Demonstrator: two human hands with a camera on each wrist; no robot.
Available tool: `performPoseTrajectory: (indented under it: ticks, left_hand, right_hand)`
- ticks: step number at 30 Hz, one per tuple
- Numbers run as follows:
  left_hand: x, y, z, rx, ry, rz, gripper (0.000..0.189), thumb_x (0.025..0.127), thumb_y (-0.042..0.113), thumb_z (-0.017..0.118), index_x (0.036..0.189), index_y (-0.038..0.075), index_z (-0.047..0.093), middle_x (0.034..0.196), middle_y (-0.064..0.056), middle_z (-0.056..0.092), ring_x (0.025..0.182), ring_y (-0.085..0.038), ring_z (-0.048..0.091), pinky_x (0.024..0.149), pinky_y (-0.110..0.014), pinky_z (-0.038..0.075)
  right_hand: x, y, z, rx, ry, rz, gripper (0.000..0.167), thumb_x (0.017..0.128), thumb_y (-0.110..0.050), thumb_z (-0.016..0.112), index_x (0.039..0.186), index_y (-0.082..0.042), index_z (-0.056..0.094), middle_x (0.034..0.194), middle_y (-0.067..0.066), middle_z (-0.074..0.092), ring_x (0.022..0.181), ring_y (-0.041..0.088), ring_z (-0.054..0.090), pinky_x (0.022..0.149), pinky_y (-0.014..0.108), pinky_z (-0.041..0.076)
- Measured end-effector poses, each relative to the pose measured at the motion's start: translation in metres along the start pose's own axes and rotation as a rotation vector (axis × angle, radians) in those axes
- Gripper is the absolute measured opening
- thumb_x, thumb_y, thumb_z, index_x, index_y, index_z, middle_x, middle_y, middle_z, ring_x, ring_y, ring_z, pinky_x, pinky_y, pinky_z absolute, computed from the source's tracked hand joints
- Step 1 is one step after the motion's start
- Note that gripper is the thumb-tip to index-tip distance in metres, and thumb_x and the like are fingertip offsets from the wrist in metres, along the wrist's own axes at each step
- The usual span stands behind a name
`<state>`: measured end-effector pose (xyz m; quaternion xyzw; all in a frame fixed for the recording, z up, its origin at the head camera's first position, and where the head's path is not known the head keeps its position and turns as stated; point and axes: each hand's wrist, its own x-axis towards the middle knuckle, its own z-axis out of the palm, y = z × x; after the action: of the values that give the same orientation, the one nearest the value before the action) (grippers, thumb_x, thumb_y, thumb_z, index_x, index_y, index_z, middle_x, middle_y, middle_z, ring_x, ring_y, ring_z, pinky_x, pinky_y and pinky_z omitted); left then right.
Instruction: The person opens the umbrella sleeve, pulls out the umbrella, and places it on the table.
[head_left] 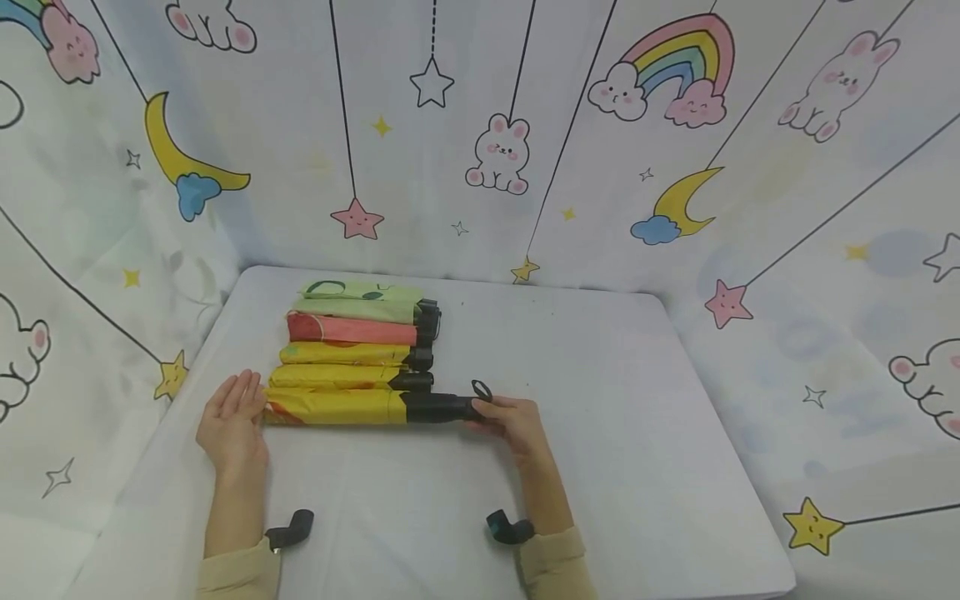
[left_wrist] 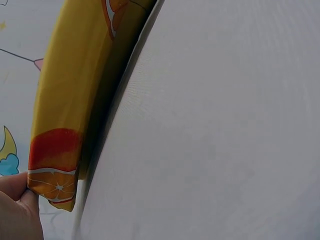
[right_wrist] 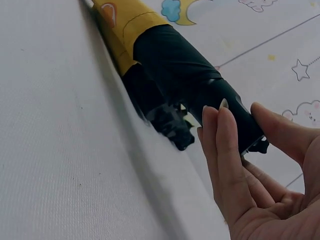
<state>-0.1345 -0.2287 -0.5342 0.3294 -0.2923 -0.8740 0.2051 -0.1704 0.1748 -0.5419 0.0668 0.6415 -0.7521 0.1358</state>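
Observation:
A folded yellow umbrella [head_left: 337, 407] with orange-slice prints lies nearest me in a row of folded umbrellas. My right hand [head_left: 513, 421] pinches the end of its black handle [right_wrist: 210, 95] between thumb and fingers; a small wrist loop [head_left: 482, 390] sticks up there. Against the umbrella's left end rests my left hand [head_left: 236, 421], its fingers fairly straight and close together. In the left wrist view, the fabric end [left_wrist: 59, 187] meets the left thumb and fingers at the lower left. Part of the left hand falls outside that view.
Behind it lie two more yellow umbrellas [head_left: 330, 377], a red one [head_left: 360, 329] and a green one [head_left: 360, 307], handles to the right. They rest on a white-covered table [head_left: 585, 400]. A printed curtain [head_left: 450, 167] with stars and bunnies surrounds the table.

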Motion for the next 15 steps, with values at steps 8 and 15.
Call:
performPoseTrajectory:
  ticks: [8, 15]
  left_hand:
    - [-0.0002, -0.0019, -0.0004, -0.02, -0.004, -0.003, 0.069, 0.092, -0.018, 0.067, 0.153, 0.007, 0.05, 0.155, -0.011, 0.054, 0.138, -0.02, 0.057, 0.102, -0.026, 0.052]
    - [0.0008, -0.004, -0.0006, -0.003, -0.002, 0.002, 0.068, 0.092, -0.018, 0.067, 0.152, 0.008, 0.05, 0.154, -0.011, 0.055, 0.136, -0.02, 0.058, 0.102, -0.025, 0.053]
  right_hand:
    - [-0.0028, -0.0003, -0.006, -0.007, 0.007, 0.006, 0.04, 0.085, -0.009, 0.087, 0.112, 0.016, 0.072, 0.107, 0.026, 0.075, 0.088, 0.033, 0.079, 0.085, 0.04, 0.064]
    - [-0.0037, 0.0014, -0.0102, 0.004, 0.014, -0.008, 0.038, 0.083, -0.007, 0.088, 0.111, 0.015, 0.074, 0.109, 0.024, 0.074, 0.09, 0.034, 0.078, 0.085, 0.043, 0.064]
